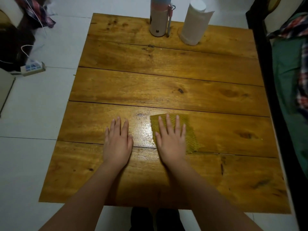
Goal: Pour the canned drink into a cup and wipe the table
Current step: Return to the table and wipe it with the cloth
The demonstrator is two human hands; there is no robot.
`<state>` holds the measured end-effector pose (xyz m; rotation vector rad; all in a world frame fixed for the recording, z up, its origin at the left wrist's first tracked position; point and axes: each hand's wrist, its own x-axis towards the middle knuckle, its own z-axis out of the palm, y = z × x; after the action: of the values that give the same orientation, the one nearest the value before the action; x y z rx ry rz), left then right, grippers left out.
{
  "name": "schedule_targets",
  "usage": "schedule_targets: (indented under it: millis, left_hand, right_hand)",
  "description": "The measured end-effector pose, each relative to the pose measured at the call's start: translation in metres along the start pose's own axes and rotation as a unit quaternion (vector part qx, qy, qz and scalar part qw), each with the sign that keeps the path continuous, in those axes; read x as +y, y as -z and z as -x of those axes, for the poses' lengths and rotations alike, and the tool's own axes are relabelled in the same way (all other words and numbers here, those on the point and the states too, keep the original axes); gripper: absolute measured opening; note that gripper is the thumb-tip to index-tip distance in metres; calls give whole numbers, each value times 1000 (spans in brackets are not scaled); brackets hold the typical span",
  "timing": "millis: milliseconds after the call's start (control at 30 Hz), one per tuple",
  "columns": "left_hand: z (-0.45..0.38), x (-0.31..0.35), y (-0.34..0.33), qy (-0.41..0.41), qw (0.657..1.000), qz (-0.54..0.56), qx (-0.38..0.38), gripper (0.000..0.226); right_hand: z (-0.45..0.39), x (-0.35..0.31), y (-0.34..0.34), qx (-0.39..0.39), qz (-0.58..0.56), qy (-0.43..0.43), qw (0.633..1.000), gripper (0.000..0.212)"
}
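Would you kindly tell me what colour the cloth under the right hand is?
The cloth is mustard yellow-green with a waffle-like texture, seen in the head view.

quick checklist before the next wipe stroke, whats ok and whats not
1. Cloth under the right hand: ok. The yellow-green cloth lies flat on the table, with straight fingers pressing on it.
2. Left hand out of the way: ok. It rests flat on bare wood, apart from the cloth.
3. Wet patch located: ok. A glossy patch shows between the two hands.
4. Path to the patch free: ok. Nothing stands between cloth and patch.
5. Far items safe: ok. The flask and paper roll stand upright at the far edge.
6. Can and cup: cannot tell. Neither is in view.
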<state>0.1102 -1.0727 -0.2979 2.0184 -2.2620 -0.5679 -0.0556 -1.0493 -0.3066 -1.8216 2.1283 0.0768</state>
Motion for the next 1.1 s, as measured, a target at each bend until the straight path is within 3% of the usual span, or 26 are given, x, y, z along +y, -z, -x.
schedule_targets:
  millis: [100,200,433,567,667,933,1100]
  left_hand:
    - [0,-3,0,-4,1000,-1,4,53]
    - [0,-5,0,-9,1000,-8,7,52]
    - [0,-7,-2,-10,1000,-10,6,52]
    - [-1,-8,-3,-14,1000,-2,11,50]
    - [0,-8,-4,-14,1000,-5,12,50]
    - [-2,-8,-5,-12,1000,-7,12,51]
    - [0,-3,-1,-1,1000,-6,7,51]
  right_hand:
    - [2,-15,-6,-1,-6,58,998,60]
    - [-1,5,-5,-1,25,57,998,61]
    - [-10,92,14,46,-4,-173,984,55]
    - [-21,92,19,54,-33,-213,975,55]
    - [-28,72,20,48,-27,-181,982,54]
    - [-17,-16,-3,19,1,33,999,53]
    - [12,-1,-13,19,17,24,999,58]
